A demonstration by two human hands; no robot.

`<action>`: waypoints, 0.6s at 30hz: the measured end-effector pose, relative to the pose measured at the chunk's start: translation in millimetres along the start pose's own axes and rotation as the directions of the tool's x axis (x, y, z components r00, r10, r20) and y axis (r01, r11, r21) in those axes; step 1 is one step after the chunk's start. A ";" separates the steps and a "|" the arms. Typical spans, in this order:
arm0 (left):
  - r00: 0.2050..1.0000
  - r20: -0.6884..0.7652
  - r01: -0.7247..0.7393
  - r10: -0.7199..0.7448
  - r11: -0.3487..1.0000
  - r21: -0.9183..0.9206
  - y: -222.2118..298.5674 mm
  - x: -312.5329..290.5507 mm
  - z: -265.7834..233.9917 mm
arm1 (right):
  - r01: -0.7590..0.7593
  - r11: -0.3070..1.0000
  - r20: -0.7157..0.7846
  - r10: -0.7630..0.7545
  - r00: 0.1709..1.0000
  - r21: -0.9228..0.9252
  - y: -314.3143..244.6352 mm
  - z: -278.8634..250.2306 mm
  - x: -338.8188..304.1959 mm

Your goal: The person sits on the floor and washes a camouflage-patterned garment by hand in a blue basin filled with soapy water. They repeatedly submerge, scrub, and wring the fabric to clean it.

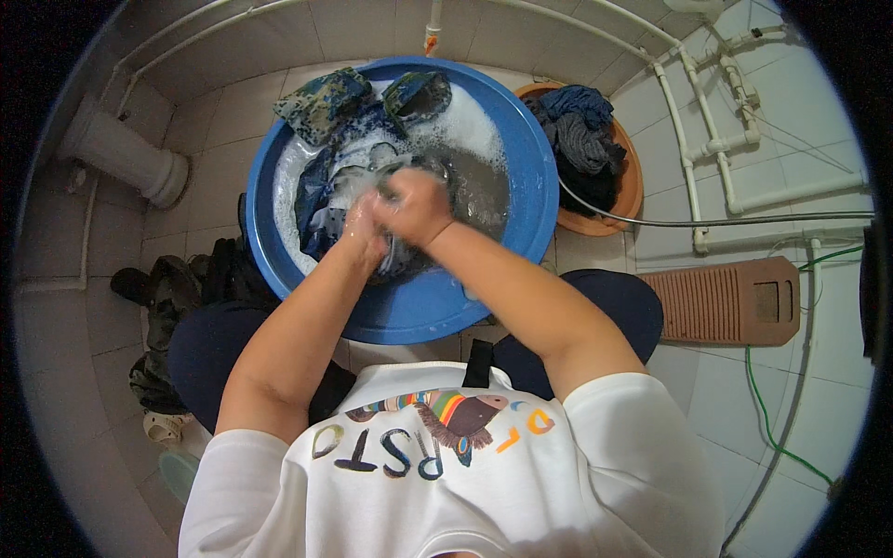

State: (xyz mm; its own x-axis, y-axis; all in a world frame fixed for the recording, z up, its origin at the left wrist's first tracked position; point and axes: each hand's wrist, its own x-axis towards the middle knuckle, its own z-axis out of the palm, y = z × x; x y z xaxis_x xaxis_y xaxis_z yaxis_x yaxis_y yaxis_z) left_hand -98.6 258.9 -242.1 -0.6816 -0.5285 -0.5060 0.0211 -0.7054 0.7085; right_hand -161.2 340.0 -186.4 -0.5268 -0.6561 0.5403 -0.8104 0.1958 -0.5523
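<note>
A blue plastic basin (402, 316) holds sudsy grey water and a soaked camouflage garment (326, 98), part of which hangs over the far rim. Above the middle of the basin, my right hand (416, 205) is closed in a fist on a bunch of the wet cloth. Pressed against it is my left hand (365, 228), wet and closed on the same cloth, its fingers partly hidden behind the right hand. Motion smears both hands and the fabric between them. White foam (479, 126) lies on the water at the far right side.
An orange-brown tub (633, 186) of dark clothes stands right of the basin, a thin grey hose (707, 222) crossing it. A brown washboard (721, 302) lies further right. Dark clothes (172, 298) are heaped at left, near a white pipe (130, 158). White pipes (688, 139) line the right wall.
</note>
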 end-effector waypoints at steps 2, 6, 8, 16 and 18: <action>0.951 0.205 0.259 -0.231 0.958 -0.123 17.2 -23.6 30.5 | -0.293 0.944 -0.121 0.311 0.943 0.150 46.0 9.1 -0.4; 0.814 0.576 0.180 0.074 0.911 -0.372 -1.4 2.9 -12.2 | -0.016 0.999 0.057 0.014 0.998 0.036 -19.8 6.9 -6.5; 0.585 0.514 -0.021 0.627 0.646 -0.763 -31.7 16.7 4.9 | 0.130 0.984 0.088 -0.142 0.986 0.123 -33.7 12.7 -12.5; 0.940 0.125 0.303 -0.317 0.945 0.120 11.9 -17.3 29.9 | -0.534 0.738 -0.034 0.573 0.819 -0.412 105.8 -16.9 3.6; 0.957 0.196 0.224 -0.214 0.974 -0.026 26.0 -36.3 39.4 | -0.703 0.588 0.052 0.781 0.623 -0.400 112.1 -32.5 8.5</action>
State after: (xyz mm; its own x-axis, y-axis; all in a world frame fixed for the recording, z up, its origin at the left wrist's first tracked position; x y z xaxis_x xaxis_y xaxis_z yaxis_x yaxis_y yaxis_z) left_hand -102.1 278.4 -185.9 -0.8001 -0.2618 -0.5397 -0.1130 -0.8178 0.5642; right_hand -264.8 380.0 -223.1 -0.9474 -0.2936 -0.1276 -0.2083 0.8680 -0.4508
